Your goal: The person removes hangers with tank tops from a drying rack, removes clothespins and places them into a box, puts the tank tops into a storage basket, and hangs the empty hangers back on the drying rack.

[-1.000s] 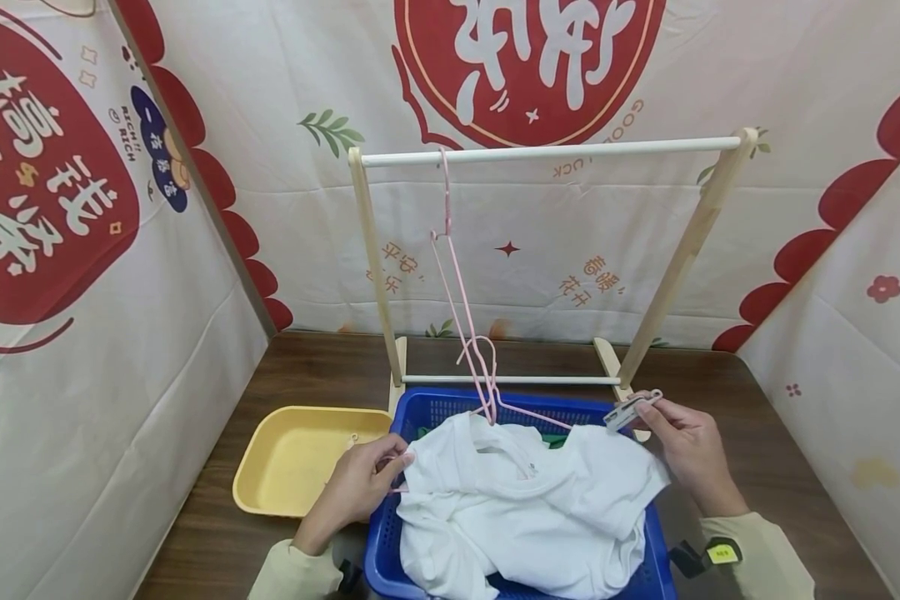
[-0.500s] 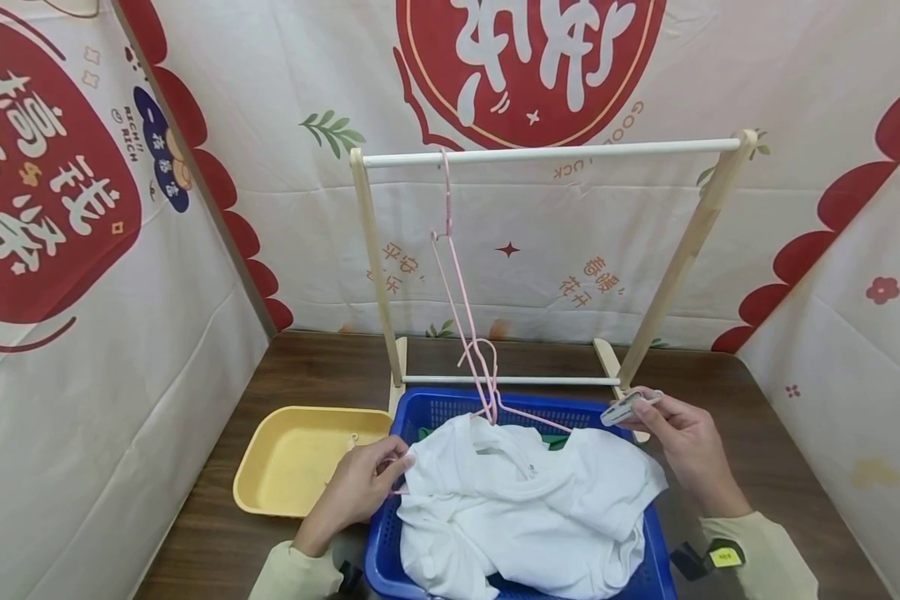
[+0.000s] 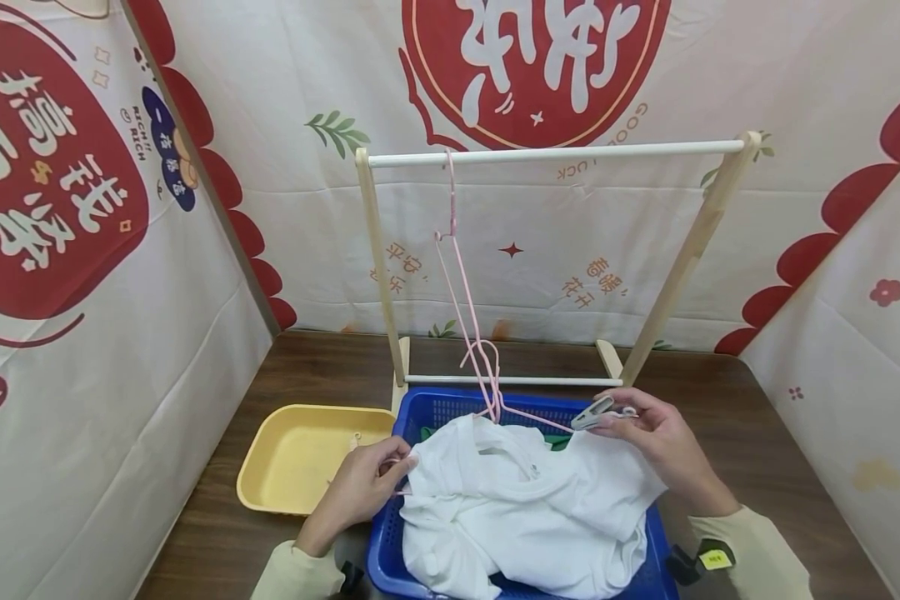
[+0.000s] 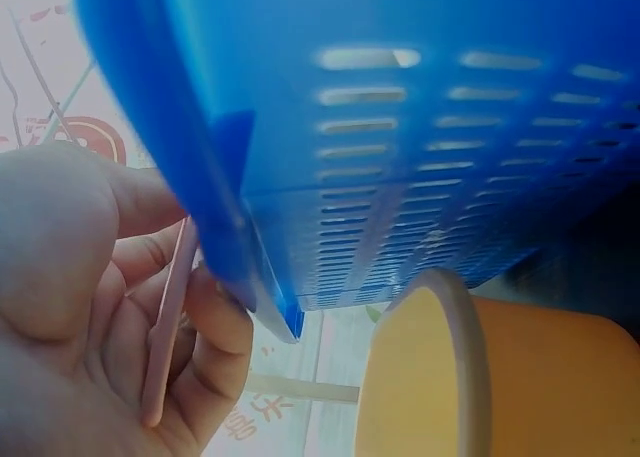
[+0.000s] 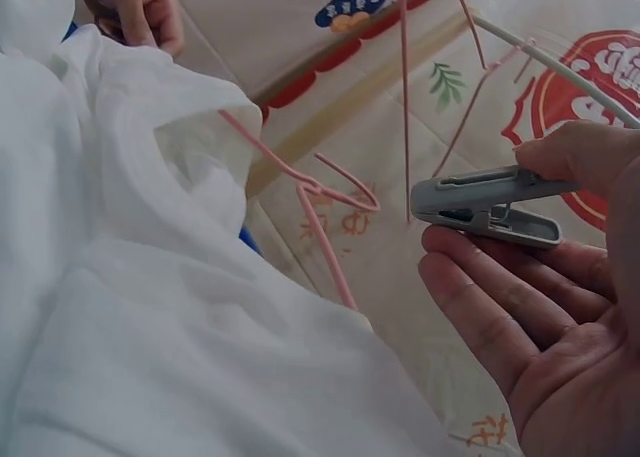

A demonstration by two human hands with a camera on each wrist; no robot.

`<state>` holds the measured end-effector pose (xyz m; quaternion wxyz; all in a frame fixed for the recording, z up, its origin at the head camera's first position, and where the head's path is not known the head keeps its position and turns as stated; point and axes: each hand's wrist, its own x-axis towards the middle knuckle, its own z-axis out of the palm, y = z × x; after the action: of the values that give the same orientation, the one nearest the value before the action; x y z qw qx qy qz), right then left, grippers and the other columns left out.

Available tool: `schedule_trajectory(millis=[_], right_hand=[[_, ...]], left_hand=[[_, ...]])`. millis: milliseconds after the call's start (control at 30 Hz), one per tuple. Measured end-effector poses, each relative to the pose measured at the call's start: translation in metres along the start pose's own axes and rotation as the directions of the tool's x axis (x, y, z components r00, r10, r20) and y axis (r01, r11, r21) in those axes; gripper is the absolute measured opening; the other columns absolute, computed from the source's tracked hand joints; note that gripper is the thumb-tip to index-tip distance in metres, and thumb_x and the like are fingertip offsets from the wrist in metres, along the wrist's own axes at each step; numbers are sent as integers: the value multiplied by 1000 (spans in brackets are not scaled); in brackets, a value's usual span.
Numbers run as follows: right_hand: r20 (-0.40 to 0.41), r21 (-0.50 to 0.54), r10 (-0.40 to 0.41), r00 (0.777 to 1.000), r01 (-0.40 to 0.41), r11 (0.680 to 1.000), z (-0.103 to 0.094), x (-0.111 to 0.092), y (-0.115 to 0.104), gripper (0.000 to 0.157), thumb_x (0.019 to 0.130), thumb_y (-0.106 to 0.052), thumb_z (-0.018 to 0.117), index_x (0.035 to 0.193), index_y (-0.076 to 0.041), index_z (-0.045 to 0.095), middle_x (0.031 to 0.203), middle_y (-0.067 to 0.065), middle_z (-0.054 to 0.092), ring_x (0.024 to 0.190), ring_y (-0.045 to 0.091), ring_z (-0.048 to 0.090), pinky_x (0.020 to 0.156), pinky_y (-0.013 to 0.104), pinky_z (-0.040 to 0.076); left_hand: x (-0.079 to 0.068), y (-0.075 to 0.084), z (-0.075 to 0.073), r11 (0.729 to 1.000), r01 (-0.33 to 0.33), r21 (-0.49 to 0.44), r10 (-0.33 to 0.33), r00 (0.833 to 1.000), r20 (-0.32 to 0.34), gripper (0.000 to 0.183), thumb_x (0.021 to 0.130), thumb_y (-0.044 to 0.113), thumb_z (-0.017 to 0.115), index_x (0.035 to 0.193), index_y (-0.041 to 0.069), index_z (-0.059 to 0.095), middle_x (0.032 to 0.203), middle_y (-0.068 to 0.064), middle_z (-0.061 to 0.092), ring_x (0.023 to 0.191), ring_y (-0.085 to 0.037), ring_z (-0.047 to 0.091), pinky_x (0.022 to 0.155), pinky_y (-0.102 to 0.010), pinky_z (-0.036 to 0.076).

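Note:
A white T-shirt (image 3: 525, 508) lies over a blue basket (image 3: 384, 550), a pink hanger (image 3: 532, 414) running inside its shoulders and its hook standing up at the neckline. At the left shoulder, my left hand (image 3: 362, 483) holds the hanger's end; the left wrist view shows the pink rod (image 4: 170, 322) lying across curled fingers. My right hand (image 3: 663, 442) pinches a grey clothespin (image 3: 592, 413) between thumb and fingers, close over the right shoulder of the shirt. In the right wrist view the clothespin (image 5: 490, 202) points toward the shirt, beside the hanger's arm.
Behind the basket stands a wooden rack with a white top rail (image 3: 555, 154), from which another pink hanger (image 3: 471, 308) hangs. A yellow tray (image 3: 300, 458) with a small clip in it sits left of the basket. Green cloth (image 3: 557, 442) shows under the shirt.
My right hand has moved left with the clothespin, from beside the basket to above the shirt's right shoulder. The left hand stays at the left shoulder.

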<state>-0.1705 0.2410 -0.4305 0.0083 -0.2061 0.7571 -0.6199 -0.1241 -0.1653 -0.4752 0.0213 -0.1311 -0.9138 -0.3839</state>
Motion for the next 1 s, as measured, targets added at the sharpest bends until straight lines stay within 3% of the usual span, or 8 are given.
schedule_trajectory(millis=[167,267,533,700,1000], right_hand=[[92,106,-78,993,69,992,11,6,-1,29,93,11,58,121,11,53,103,0,70,91,9,69,79,25,57],[149,164,-79,986,55,985,19,9,-4,30,92,11,59,121,15,50,104,1,70,93,8,69,79,26,57],[276,188,18,961,-73,979,48,16,-16,38,91,4,65,122,17,46,108,6,70,100,12,69,81,27,57],[281,169,122,952,-174,970,70,18,-23,43,90,-3,70,122,15,49,107,9,70,98,13,70,79,30,58],[250,198,249,936,-301,933,107,27,-25,50,87,-7,74,125,14,49,109,10,69,97,11,69,80,24,55]], left_hand=[[0,0,0,1000,-5,13,5,1000,-8,12,97,23,65,85,25,63,66,16,51,61,-2,47,58,-22,39],[0,0,0,1000,-7,22,7,1000,-11,12,96,23,65,85,25,63,66,16,51,61,-1,47,57,-22,38],[-2,1,1,999,-5,38,6,1000,-23,11,95,22,67,85,25,63,64,16,50,59,-1,46,57,-21,38],[-2,2,1,999,-3,45,5,999,-40,12,94,21,69,84,26,64,64,18,50,59,0,46,58,-21,39],[-1,-1,2,999,-6,49,8,999,-41,11,95,22,68,85,25,64,66,17,52,60,0,47,58,-21,39]])
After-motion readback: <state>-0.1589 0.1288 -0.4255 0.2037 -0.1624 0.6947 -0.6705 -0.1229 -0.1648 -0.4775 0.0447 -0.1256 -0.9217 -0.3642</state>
